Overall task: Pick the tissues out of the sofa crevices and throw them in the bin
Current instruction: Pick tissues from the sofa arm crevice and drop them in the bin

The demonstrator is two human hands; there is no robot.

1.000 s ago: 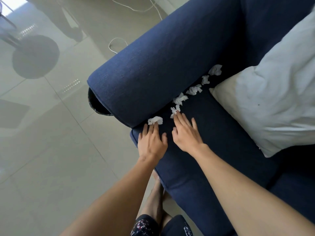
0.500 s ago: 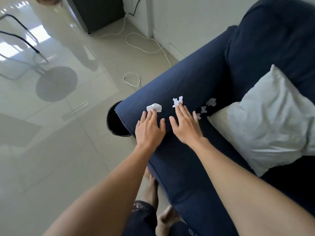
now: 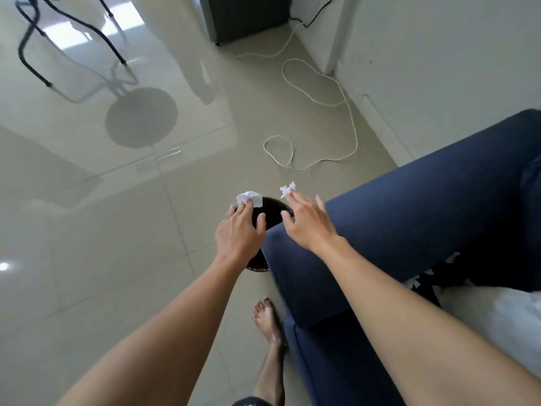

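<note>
Both my arms reach forward and down, bare to the elbow, palms facing the floor. My left hand (image 3: pixel 240 230) hangs over the dark round bin (image 3: pixel 270 206), which stands on the tiled floor (image 3: pixel 117 230) just beside the front end of the navy sofa armrest (image 3: pixel 409 218). The fingers are stretched forward and slightly spread, and a crumpled white tissue (image 3: pixel 250 198) is pinched at their tips, held above the far part of the bin's opening. The thumb sticks out to the right, over the dark inside of the bin.

My right hand (image 3: pixel 307 222) is just to the right of the left, the two near each other but not touching. It hovers above the rounded front of the armrest, close to the bin's right rim. Its fingers are fanned out, and a smaller, ragged scrap of tissue (image 3: pixel 288 189) is nipped at the tips of the first fingers, sitting over the floor just beyond the bin's far edge. So each hand is closed on its own tissue only at the fingertips, with the rest of the hand open.

Both tissues are bright white, wrinkled and wadded; the left one is a fuller lump, the right one thin and spiky.

My bare foot (image 3: pixel 268 317) stands on the floor beside the sofa base. A white cable (image 3: pixel 348 112) loops across the tiles beyond.
</note>
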